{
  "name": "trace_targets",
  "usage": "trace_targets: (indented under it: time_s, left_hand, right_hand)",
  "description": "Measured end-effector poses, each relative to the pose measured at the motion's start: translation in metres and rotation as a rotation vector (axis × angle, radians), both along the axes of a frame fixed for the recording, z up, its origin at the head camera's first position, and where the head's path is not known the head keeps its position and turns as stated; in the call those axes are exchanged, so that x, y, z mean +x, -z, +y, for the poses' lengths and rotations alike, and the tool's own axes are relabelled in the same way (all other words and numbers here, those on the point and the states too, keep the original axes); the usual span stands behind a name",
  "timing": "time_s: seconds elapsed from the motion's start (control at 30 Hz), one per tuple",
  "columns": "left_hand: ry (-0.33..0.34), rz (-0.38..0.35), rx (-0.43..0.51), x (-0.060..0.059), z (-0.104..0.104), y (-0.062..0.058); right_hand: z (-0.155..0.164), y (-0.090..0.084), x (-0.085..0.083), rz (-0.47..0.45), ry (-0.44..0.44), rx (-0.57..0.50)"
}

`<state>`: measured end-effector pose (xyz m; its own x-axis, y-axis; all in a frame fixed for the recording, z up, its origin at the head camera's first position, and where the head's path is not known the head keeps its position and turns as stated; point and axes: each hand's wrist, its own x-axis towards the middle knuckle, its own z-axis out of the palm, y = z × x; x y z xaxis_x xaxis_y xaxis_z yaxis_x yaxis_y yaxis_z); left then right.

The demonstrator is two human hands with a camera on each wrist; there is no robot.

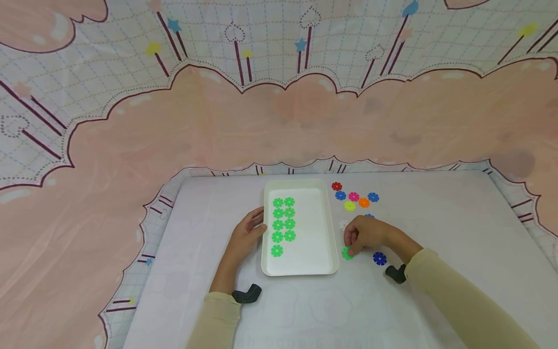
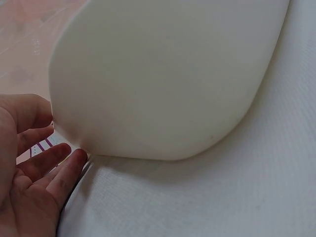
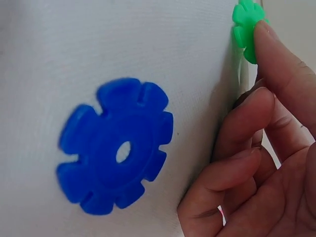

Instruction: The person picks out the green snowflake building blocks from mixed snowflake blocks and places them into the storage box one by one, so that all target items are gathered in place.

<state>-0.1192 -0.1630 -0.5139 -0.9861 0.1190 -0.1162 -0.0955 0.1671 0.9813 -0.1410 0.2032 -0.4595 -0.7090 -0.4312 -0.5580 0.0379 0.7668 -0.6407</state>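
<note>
Between thumb and fingers my right hand (image 1: 365, 233) pinches a green snowflake disc (image 1: 347, 253), a notched plastic piece, close to the table right of the tray. The right wrist view shows the thumb (image 3: 284, 69) on the face of this green disc (image 3: 247, 29). My left hand (image 1: 245, 236) holds the left edge of a white rectangular tray (image 1: 311, 264); its fingers (image 2: 64, 177) meet the tray edge in the left wrist view. Inside the tray, several green discs (image 1: 289, 224) lie flat in two columns along the left side, with a single one at the bottom.
A dark blue disc (image 1: 379, 258) lies near the right wrist. Beyond the right hand are loose red (image 1: 336, 186), pink (image 1: 353, 197), orange (image 1: 364, 202), yellow (image 1: 349, 206) and blue discs (image 1: 373, 197). A whitish disc (image 1: 343, 224) sits beside the hand. A patterned cloth (image 1: 261, 121) hangs behind the white table (image 1: 196, 203).
</note>
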Motion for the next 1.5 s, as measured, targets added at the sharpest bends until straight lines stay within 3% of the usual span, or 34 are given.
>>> trace_targets:
  time_s: [1.1, 1.5]
  left_hand:
    - [0.004, 0.004, 0.008, 0.001, 0.001, -0.002]
    - [-0.009, -0.005, -0.003, 0.001, 0.001, -0.001]
  right_hand:
    - [0.010, -0.002, -0.008, -0.098, 0.033, -0.050]
    - [0.008, -0.010, -0.013, -0.136, 0.045, -0.078]
